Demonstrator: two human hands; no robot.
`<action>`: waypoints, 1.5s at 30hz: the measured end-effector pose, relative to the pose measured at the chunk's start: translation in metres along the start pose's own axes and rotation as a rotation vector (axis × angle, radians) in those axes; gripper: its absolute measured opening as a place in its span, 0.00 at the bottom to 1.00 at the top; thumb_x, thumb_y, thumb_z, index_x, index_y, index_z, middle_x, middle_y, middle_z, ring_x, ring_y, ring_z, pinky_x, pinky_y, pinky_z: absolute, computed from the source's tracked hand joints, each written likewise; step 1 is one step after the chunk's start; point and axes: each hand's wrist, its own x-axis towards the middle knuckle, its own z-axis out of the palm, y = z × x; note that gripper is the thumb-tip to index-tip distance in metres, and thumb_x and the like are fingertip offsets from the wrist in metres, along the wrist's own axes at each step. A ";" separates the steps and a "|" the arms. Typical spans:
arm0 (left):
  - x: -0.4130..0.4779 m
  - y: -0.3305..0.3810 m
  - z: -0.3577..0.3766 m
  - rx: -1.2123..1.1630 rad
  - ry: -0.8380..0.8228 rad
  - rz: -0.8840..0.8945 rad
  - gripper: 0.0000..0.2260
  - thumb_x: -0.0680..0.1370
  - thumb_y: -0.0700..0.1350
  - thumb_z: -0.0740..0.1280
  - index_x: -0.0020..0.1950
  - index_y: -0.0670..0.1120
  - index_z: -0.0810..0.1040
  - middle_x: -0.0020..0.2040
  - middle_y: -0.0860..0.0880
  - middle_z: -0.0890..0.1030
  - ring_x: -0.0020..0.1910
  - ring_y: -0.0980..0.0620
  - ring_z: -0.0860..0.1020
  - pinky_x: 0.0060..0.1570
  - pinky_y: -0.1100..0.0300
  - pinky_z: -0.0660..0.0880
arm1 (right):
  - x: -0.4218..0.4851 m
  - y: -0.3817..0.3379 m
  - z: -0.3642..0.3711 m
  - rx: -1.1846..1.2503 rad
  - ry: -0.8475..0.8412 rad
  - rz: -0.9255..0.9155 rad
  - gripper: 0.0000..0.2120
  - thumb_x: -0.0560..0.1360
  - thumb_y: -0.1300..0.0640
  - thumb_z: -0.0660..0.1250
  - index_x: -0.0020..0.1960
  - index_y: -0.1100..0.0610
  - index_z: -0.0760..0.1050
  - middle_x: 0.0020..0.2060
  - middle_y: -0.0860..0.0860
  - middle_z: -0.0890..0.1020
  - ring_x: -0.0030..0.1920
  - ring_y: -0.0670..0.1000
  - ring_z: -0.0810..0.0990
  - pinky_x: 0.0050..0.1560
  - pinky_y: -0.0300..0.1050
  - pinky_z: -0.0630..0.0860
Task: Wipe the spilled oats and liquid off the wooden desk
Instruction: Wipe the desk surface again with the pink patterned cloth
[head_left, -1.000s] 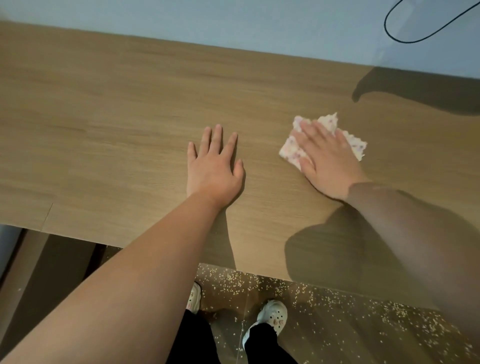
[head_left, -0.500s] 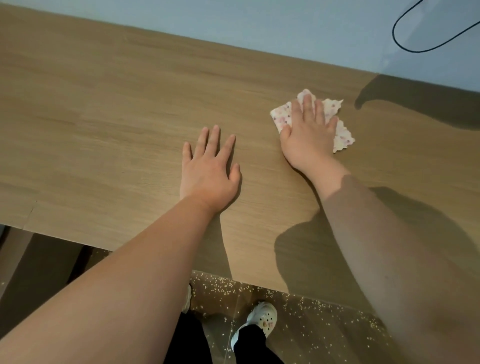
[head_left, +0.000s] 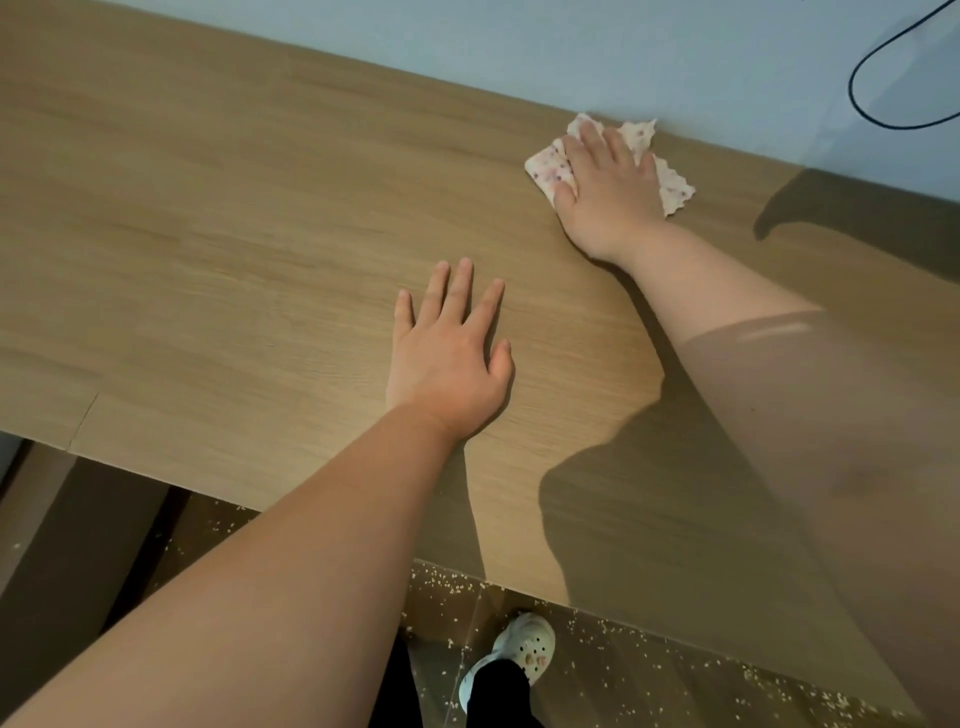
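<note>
right hand (head_left: 608, 192) is spread flat, fingers straight, pressing the spotted cloth (head_left: 546, 169) down on the counter (head_left: 208, 234), right up at its far edge by the wall (head_left: 519, 47). left hand (head_left: 447, 358) lies palm down near the middle of the counter, fingers apart, holding nothing. oats (head_left: 597, 629) are scattered over the floor (head_left: 675, 675) below the counter's near edge, around a white shoe (head_left: 524, 644).

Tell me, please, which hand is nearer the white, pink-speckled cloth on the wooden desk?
Right. The right hand presses flat on the cloth; the left hand rests on bare desk, apart.
</note>
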 end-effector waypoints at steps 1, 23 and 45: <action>0.000 0.000 0.000 -0.002 -0.004 0.001 0.28 0.81 0.56 0.52 0.80 0.54 0.51 0.81 0.48 0.47 0.79 0.49 0.42 0.76 0.45 0.41 | 0.005 0.002 -0.003 0.000 -0.007 -0.012 0.27 0.82 0.47 0.46 0.80 0.53 0.50 0.80 0.50 0.48 0.79 0.54 0.46 0.76 0.62 0.46; 0.000 0.001 -0.001 0.025 -0.027 -0.005 0.28 0.81 0.57 0.51 0.80 0.54 0.51 0.81 0.48 0.46 0.79 0.49 0.42 0.76 0.44 0.42 | -0.142 0.062 0.015 -0.159 -0.076 -0.134 0.29 0.80 0.44 0.41 0.79 0.48 0.39 0.79 0.49 0.41 0.79 0.52 0.42 0.76 0.63 0.43; 0.000 0.001 -0.001 0.020 -0.033 -0.010 0.27 0.81 0.55 0.52 0.80 0.55 0.51 0.81 0.49 0.47 0.79 0.49 0.42 0.76 0.44 0.42 | -0.191 -0.008 0.041 -0.089 -0.017 -0.072 0.30 0.80 0.44 0.41 0.80 0.54 0.45 0.79 0.53 0.45 0.79 0.58 0.46 0.76 0.63 0.49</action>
